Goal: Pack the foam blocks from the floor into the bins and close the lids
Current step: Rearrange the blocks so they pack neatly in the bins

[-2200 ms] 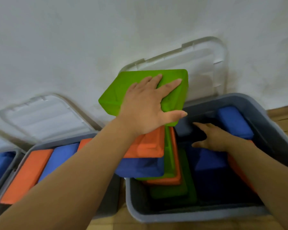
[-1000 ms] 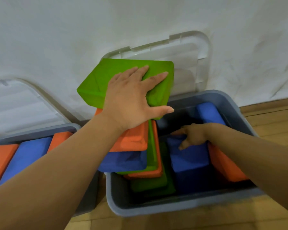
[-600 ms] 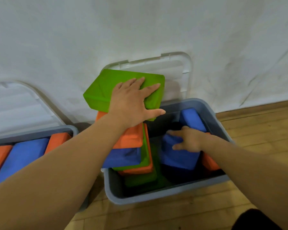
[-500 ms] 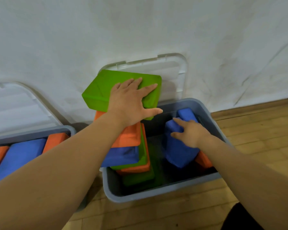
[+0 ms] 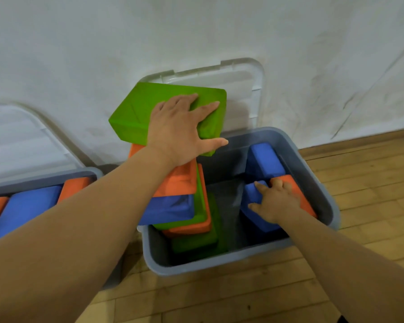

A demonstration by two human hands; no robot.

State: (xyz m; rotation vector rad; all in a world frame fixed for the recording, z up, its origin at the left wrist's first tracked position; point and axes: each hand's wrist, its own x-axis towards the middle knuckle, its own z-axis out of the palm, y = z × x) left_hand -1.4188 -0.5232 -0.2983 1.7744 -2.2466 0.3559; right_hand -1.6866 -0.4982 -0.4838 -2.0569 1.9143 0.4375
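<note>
A grey bin (image 5: 219,262) stands open on the wooden floor, its clear lid (image 5: 240,75) leaning on the wall behind. At the bin's left side rises a stack of foam blocks taller than the rim. My left hand (image 5: 180,129) presses flat on the top green block (image 5: 135,113); under it lie an orange block (image 5: 182,180), a blue block (image 5: 170,208) and more green and orange ones. At the right side, my right hand (image 5: 275,201) grips an upright blue block (image 5: 254,220) beside an orange block (image 5: 299,194). Another blue block (image 5: 264,159) stands behind.
A second grey bin (image 5: 44,178) at the left holds orange and blue blocks, and its clear lid (image 5: 21,141) leans on the white wall. The first bin's grey bottom (image 5: 229,206) shows between the stack and the right-hand blocks. Wooden floor (image 5: 243,297) lies in front.
My right hand tipped the blue block upright and slid it right, against the orange block. My left hand stayed flat on the green block. The view pulled back from the bin.
</note>
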